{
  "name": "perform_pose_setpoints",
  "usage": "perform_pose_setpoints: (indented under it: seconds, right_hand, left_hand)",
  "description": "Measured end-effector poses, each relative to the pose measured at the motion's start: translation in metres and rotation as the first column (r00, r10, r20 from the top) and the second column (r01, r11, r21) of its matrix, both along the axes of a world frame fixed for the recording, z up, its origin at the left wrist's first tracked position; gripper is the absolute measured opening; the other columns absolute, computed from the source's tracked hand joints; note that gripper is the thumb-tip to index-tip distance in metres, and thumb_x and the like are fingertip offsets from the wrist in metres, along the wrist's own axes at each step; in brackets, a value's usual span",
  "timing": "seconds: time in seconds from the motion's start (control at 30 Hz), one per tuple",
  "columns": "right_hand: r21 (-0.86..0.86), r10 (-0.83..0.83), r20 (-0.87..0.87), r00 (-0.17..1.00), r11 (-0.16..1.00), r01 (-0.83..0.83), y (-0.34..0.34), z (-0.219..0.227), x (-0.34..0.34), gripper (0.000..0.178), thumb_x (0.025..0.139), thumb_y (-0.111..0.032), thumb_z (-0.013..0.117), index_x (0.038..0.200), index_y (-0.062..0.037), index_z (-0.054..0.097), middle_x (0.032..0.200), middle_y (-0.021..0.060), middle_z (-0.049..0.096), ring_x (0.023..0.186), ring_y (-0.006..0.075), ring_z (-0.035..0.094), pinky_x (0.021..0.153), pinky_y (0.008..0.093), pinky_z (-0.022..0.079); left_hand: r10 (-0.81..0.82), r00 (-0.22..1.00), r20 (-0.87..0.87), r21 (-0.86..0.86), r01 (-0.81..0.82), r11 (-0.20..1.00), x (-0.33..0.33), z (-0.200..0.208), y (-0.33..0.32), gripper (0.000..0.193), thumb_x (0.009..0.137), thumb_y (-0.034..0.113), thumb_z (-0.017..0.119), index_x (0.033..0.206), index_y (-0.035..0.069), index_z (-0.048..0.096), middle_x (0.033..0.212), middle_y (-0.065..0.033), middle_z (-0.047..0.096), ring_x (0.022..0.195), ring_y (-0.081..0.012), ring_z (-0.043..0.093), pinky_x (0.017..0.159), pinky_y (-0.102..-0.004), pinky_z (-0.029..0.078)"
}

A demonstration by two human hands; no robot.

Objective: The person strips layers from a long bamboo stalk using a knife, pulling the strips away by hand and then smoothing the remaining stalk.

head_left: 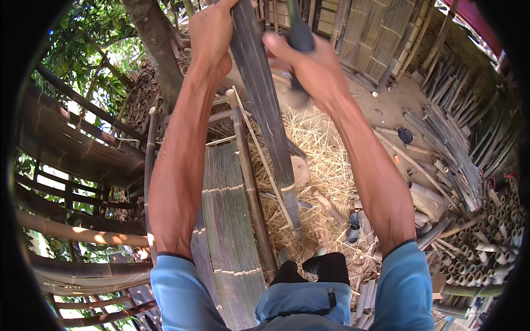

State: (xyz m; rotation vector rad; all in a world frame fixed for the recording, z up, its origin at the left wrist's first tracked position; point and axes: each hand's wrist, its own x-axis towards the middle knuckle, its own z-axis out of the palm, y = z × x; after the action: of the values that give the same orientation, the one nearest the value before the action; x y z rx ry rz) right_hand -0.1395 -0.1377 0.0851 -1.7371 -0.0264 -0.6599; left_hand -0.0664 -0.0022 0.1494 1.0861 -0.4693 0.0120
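Observation:
A long dark bamboo pole [261, 91] slants down from the top edge, its lower end close to the straw-strewn ground near my feet. My left hand [212, 33] is closed on the pole's upper part, with the fingers partly hidden behind it and cut off by the picture's edge. To the right of the pole, my right hand [314, 63] is wrapped around a black-handled tool [301, 37]. Motion smears this hand and the tool. A greenish-grey part of the tool runs up out of the picture, so its kind does not show.
A slatted bamboo bench [229, 204] stands left of the pole. Pale shavings [326, 165] cover the ground around a round wood block [299, 171]. Bamboo poles [441, 143] and cut tubes [491, 243] are piled at right. A tree trunk [157, 49] and bamboo railings [83, 231] stand at left.

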Motion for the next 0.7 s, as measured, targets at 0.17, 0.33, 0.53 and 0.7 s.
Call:
perform_pose_setpoints:
  seconds: [0.17,0.33,0.53,0.7]
  right_hand:
    - [-0.141,-0.022,-0.042,0.999,0.99,0.016,0.03,0.059,0.005,0.04,0.089,-0.034,0.078,0.1,0.0024,0.066,0.077,0.0071,0.069,0.067,0.0143,0.064,0.062,0.0322,0.05]
    - [-0.15,-0.049,0.102,0.994,0.987,0.064,0.033,0.043,0.019,0.041,0.086,-0.035,0.078,0.105,-0.0003,0.067,0.083,0.0103,0.07,0.072,0.0192,0.065,0.067,0.0373,0.051]
    - [-0.25,0.019,0.238,0.971,0.967,0.042,0.046,0.038,0.039,0.05,0.082,-0.033,0.082,0.116,-0.0018,0.063,0.095,0.0092,0.07,0.088,0.0183,0.065,0.083,0.0347,0.052]
    - [-0.239,0.222,0.275,0.935,0.958,-0.157,0.065,0.032,0.056,0.042,0.084,-0.028,0.081,0.113,-0.0021,0.063,0.089,0.0049,0.067,0.08,0.0146,0.062,0.075,0.0325,0.052]
  left_hand:
    - [0.108,0.993,0.044,-0.027,-0.107,0.994,0.016,0.005,-0.001,0.027,0.095,0.025,0.068,0.082,0.002,0.067,0.072,-0.0054,0.063,0.057,-0.0171,0.059,0.052,-0.0337,0.048]
    - [0.12,0.99,0.074,-0.152,-0.108,0.982,0.011,0.006,0.004,0.02,0.089,0.017,0.072,0.082,0.0,0.067,0.074,-0.0066,0.064,0.061,-0.0177,0.06,0.053,-0.0355,0.048]
    - [0.361,0.921,0.147,-0.01,-0.364,0.931,-0.001,0.01,0.034,0.02,0.089,0.015,0.072,0.078,-0.002,0.068,0.073,-0.0075,0.066,0.061,-0.0161,0.061,0.053,-0.0338,0.047]
    - [0.371,0.911,0.179,-0.068,-0.365,0.929,0.022,-0.004,0.051,0.022,0.094,0.016,0.064,0.083,-0.002,0.07,0.075,-0.0057,0.068,0.059,-0.0138,0.059,0.055,-0.0302,0.046]
